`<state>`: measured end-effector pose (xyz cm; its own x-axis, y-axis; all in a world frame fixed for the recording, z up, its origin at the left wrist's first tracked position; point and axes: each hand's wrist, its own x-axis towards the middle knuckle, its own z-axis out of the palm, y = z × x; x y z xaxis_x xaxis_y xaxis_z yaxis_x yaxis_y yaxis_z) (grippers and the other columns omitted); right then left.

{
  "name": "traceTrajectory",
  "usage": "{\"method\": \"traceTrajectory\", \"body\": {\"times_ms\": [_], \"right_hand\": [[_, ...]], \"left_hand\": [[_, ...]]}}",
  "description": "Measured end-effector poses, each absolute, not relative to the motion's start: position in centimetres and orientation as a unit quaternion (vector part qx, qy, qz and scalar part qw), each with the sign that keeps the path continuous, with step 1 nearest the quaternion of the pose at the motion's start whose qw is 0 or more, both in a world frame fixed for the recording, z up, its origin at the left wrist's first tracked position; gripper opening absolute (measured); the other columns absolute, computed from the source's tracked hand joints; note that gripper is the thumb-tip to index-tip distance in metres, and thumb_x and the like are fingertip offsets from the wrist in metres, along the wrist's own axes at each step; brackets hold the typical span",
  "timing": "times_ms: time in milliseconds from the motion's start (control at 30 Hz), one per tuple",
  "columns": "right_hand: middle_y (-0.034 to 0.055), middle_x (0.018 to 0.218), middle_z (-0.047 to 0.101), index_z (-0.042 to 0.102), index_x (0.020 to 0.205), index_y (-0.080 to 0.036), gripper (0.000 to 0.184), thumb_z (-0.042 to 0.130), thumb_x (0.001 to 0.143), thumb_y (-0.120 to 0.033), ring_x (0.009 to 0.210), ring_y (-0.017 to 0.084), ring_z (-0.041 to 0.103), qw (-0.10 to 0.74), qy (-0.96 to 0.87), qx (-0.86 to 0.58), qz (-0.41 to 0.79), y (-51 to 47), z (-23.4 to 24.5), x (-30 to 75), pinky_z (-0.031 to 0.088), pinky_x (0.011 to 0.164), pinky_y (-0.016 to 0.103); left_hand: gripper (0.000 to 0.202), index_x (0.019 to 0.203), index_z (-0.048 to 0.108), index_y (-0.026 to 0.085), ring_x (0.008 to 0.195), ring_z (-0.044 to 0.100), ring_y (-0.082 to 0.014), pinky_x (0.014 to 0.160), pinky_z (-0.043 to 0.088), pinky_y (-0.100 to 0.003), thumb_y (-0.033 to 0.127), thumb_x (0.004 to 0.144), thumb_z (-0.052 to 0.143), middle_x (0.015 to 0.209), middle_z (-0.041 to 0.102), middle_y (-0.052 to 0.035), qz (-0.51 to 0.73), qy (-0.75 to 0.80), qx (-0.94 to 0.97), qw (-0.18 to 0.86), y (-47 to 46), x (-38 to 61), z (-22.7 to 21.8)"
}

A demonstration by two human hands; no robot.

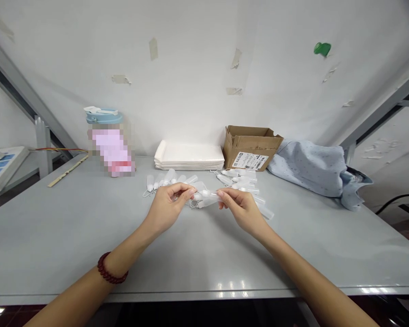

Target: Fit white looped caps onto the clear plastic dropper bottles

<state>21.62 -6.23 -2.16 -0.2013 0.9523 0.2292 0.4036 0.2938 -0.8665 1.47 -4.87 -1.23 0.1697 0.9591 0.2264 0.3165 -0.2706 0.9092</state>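
Note:
A small translucent plastic bottle [207, 194] lies sideways above the table between my two hands. My left hand [165, 206] pinches its white cap end between thumb and forefinger. At the other end, the fingers of my right hand [245, 211] are closed on the bottle's body. Just behind my left hand is a loose group of similar bottles [170, 176], some with thin white cords. More of these bottles [246, 180] lie beyond my right hand, and one [266, 211] sticks out beside it. My fingers partly cover both groups.
Against the wall, a stack of white envelopes or sheets [191, 159] stands beside an open cardboard box [250, 147]. Light blue cloth [310, 165] lies right of the box. A blue-lidded container [104, 117] stands back left, near a thin strip [68, 171] on the grey table [204, 263].

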Motion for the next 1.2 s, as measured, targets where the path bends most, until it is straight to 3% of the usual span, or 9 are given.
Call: {"method": "traceTrajectory", "body": {"times_ms": [467,667,933,1200], "right_hand": [[-0.0007,0.060,0.050,0.053,0.062,-0.017,0.039,0.042,0.091,-0.041,0.059,0.011,0.044,0.388,-0.692,-0.471,0.386,-6.5,-2.0,20.9,0.032,0.057,0.024],[-0.0014,0.057,0.044,0.048,0.059,-0.017,0.042,0.042,0.090,-0.044,0.055,0.010,0.039,0.404,-0.677,-0.483,0.381,-6.6,-1.7,21.2,0.030,0.052,0.024],[-0.0019,0.060,0.049,0.065,0.085,-0.016,0.028,0.054,0.085,-0.042,0.059,0.012,0.047,0.436,-0.656,-0.485,0.379,-6.5,-1.7,21.5,0.036,0.055,0.024],[-0.0020,0.058,0.048,0.064,0.080,-0.016,0.031,0.049,0.087,-0.042,0.055,0.010,0.044,0.420,-0.669,-0.490,0.370,-6.6,-2.0,21.2,0.031,0.051,0.024]], "left_hand": [[0.025,0.080,0.068,0.018,0.083,0.061,-0.0180,0.076,0.046,-0.026,0.038,0.084,0.054,0.083,0.070,-0.0027,0.416,0.462,0.689,0.372,-4.6,0.9,-0.6],[0.022,0.077,0.068,0.019,0.074,0.059,-0.0177,0.068,0.044,-0.027,0.035,0.083,0.054,0.078,0.069,-0.0021,0.359,0.454,0.739,0.346,-4.5,0.5,-0.1],[0.021,0.070,0.067,0.018,0.070,0.058,-0.0161,0.066,0.043,-0.027,0.029,0.083,0.054,0.072,0.068,-0.0014,0.362,0.425,0.758,0.336,-5.0,1.0,-0.4],[0.022,0.066,0.061,0.017,0.068,0.055,-0.0143,0.068,0.041,-0.026,0.027,0.084,0.054,0.067,0.062,0.0001,0.404,0.413,0.742,0.339,-5.4,1.4,-1.3]]}}
